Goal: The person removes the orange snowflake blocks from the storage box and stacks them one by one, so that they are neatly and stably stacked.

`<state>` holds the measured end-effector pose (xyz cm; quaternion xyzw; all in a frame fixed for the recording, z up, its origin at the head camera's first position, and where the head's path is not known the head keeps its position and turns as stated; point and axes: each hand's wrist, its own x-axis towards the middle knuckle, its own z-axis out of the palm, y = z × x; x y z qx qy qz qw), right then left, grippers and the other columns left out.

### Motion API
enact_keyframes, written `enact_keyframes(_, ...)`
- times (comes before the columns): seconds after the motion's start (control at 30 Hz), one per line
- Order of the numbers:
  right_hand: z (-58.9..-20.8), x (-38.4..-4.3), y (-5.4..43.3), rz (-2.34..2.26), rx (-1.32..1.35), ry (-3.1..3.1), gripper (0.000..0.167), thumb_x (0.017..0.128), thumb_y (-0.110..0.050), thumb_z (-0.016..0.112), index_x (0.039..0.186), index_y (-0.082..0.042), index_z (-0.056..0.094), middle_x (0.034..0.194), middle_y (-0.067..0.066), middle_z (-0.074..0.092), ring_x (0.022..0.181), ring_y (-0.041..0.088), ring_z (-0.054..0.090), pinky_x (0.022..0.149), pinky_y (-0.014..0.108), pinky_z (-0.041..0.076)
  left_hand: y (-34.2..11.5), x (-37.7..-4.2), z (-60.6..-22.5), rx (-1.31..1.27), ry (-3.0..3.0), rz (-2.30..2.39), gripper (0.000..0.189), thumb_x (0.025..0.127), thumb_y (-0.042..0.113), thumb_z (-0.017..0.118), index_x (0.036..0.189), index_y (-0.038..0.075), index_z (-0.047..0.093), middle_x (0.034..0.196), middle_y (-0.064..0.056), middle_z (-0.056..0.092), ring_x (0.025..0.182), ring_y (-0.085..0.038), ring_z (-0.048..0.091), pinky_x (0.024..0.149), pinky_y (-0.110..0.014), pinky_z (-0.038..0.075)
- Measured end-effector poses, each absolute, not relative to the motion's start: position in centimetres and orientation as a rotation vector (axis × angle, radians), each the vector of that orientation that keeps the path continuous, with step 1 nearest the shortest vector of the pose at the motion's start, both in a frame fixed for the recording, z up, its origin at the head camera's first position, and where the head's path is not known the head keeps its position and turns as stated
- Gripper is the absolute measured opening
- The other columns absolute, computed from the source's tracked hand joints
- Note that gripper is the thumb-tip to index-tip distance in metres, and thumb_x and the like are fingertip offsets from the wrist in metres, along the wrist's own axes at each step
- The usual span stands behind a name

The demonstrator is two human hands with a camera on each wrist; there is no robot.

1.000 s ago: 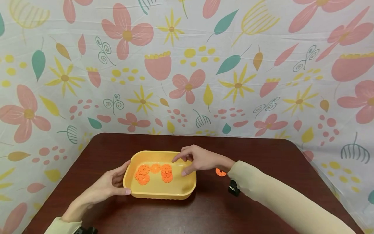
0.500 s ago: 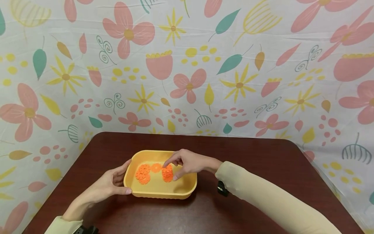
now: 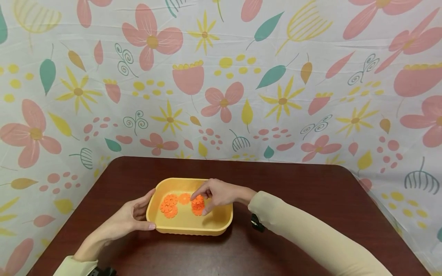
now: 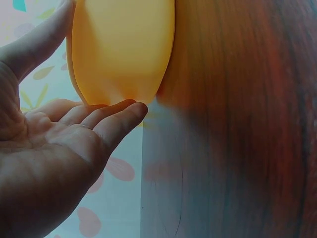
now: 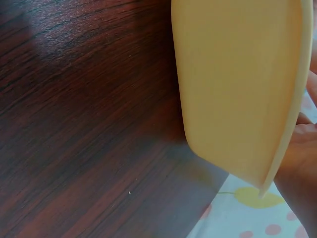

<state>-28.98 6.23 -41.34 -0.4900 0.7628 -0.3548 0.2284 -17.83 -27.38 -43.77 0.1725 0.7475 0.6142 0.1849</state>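
Observation:
A yellow plastic tray (image 3: 179, 226) stands on the table. My left hand (image 3: 121, 220) holds its left end, thumb on the front corner of the rim. In the left wrist view, the fingers (image 4: 121, 121) lie along the outside of the tray's end wall. Inside are several orange notched flower-shaped discs: a cluster (image 3: 169, 206) at left, a single disc (image 3: 184, 198) at the back, and a pile (image 3: 198, 209) further right. My right hand (image 3: 221, 193) reaches over the right side, thumb and index finger spread around that pile. The right wrist view shows mostly the tray's outer wall (image 5: 237, 89).
The dark reddish-brown table (image 3: 293, 214) extends around the tray, its rounded back edge near a flower-print cloth (image 3: 221, 76) that hangs behind. A black wrist device (image 3: 257, 222) sits under the right sleeve (image 3: 304, 234).
My right hand has moved left and slightly down, from the tray's right end to the right-hand pile. The sleeve now hides a disc that showed on the table. The left hand stays put.

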Motion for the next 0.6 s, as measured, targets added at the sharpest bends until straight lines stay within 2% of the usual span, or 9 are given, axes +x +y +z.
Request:
enact_keyframes(0.2,-41.5,-29.0,5.6,-0.951,-1.289,2.125,0.048,0.081,-0.005,0.092,0.125,-0.001,0.076,0.084,0.027,0.050,0.067,0.008,0.039,0.065,0.022,0.033,-27.4,-17.9,-43.8,0.490,2.105,1.733,0.104,0.093,0.002,0.079,0.168,0.001,0.008,0.167,-0.033,0.020,0.142,-0.052,0.042,0.096,-0.033,0.056)
enact_keyframes(0.6,-42.1,-29.3,4.8,-0.910,-1.222,2.200,0.056,0.080,-0.009,0.094,0.132,-0.002,0.073,0.071,0.003,0.052,0.062,0.007,0.042,0.063,0.021,0.038,-27.4,-17.9,-43.8,0.483,2.112,1.727,0.104,0.093,0.003,0.080,0.168,0.000,0.008,0.168,-0.032,0.018,0.145,-0.052,0.038,0.098,-0.032,0.055)
